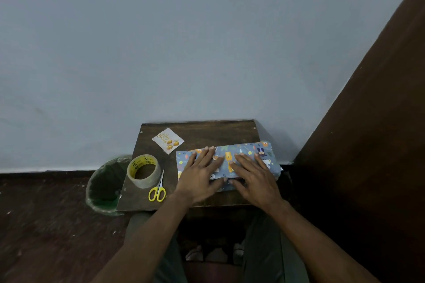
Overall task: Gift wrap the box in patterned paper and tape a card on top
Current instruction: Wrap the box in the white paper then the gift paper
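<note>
— Lying on the table (197, 130), right of centre, the box (250, 153) is covered in paper. How are the hands seen?

— Left hand (199, 173) and right hand (251, 176) are pressed flat on it, fingers spread, nothing gripped. The card (168, 140), tape (144, 170) and scissors (158, 187) are seen left of it.

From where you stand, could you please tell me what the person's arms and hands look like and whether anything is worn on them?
Both forearms are bare, with no sleeves in view. The left hand and right hand wear no gloves, and no watch, bracelet or ring is visible.
</note>
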